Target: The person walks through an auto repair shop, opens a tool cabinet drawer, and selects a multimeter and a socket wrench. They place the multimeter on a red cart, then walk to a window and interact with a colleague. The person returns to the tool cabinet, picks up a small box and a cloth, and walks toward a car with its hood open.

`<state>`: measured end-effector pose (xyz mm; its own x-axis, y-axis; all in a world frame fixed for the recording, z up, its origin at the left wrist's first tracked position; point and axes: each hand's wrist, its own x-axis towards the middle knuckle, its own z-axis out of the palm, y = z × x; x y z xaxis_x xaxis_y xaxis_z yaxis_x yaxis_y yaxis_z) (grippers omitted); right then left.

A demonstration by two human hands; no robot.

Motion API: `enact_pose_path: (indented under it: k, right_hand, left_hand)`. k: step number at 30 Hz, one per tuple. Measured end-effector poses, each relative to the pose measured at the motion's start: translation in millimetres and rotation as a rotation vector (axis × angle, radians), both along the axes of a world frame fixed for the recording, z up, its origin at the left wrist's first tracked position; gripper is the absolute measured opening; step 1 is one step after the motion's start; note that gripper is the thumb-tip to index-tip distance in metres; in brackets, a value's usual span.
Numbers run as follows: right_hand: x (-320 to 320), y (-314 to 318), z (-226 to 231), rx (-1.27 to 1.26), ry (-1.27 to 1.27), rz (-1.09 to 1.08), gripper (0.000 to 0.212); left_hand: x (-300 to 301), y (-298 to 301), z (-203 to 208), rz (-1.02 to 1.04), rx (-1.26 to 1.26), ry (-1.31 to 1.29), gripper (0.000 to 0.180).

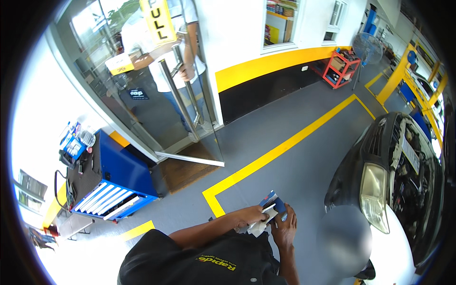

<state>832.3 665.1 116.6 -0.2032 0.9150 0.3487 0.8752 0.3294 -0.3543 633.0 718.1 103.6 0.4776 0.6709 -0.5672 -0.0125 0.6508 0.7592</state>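
Observation:
In front of my chest, both hands are closed around a small blue box (pixel 278 205) and some crumpled white paper (pixel 258 229). My left hand (pixel 251 216) reaches in from the left, its fingers pinching the white paper against the box. Coming up from below, my right hand (pixel 286 227) wraps its fingers round the right side of the blue box. The fingers partly cover both things, so the lower part of the box is hidden.
Ahead, a person (pixel 178 71) grips the handle of an open glass door (pixel 142 95). A blue tool cabinet (pixel 126 166) stands left. At right is a dark car (pixel 351 166) with its engine bay exposed, beside a blurred grey rounded shape (pixel 344 242). A red cart (pixel 339 71) stands farther off.

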Motion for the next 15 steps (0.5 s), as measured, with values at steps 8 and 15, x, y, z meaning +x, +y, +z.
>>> enact_pose_path:
  k: [8, 15]
  right_hand:
    - [-52, -32, 2, -0.028, 0.005, 0.031, 0.042]
    - [-59, -79, -1, -0.04, 0.088, -0.004, 0.058]
  left_hand:
    - [-68, -30, 22, 0.045, -0.382, -0.424, 0.018]
    - [-53, -62, 28, -0.012, -0.228, -0.083, 0.021]
